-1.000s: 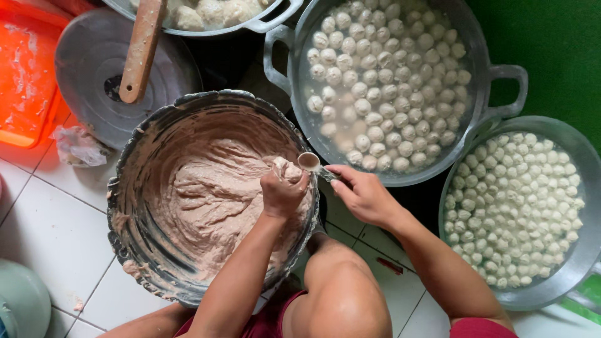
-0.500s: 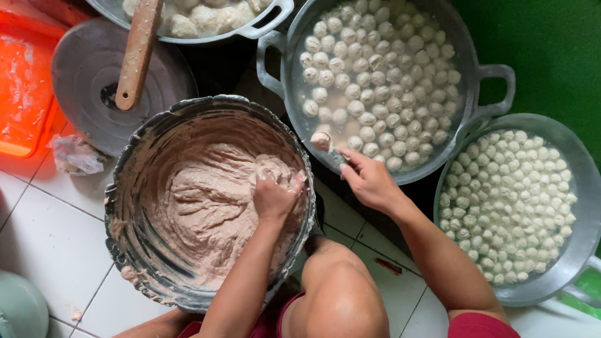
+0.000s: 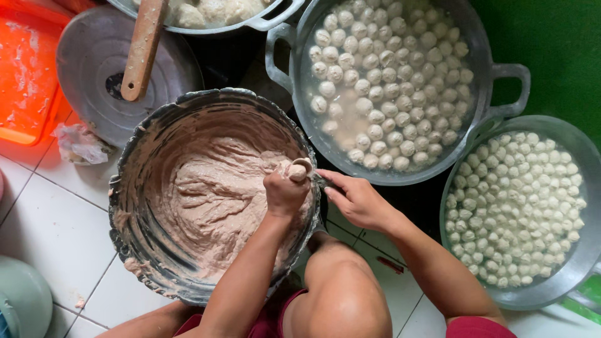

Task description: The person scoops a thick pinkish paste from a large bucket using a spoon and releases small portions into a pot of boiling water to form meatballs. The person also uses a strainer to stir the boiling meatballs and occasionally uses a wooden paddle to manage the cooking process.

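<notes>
White tiled floor [image 3: 50,231], left hand [image 3: 285,188] clenched, squeezing a paste ball [image 3: 297,170] over the paste bowl's [image 3: 134,188] right rim, right hand [image 3: 354,199] grasping a spoon [image 3: 305,164] beside it, pot of meatballs [image 3: 501,94] behind.

Looks like a home-style food prep spot, floor-level kitchen work. Evidence: white tiled floor [image 3: 50,231] w/ cookware set straight on it. Big metal basin of pinkish-brown meat paste [image 3: 206,194], a two-handled pot of meatballs in cloudy water [image 3: 388,81], a wide pan of drained meatballs [image 3: 516,206]. Also a metal lid [image 3: 87,56], wooden paddle handle [image 3: 144,47], orange plastic tray [image 3: 25,69]. Batch size suggests small-scale production, not one meal.
</notes>
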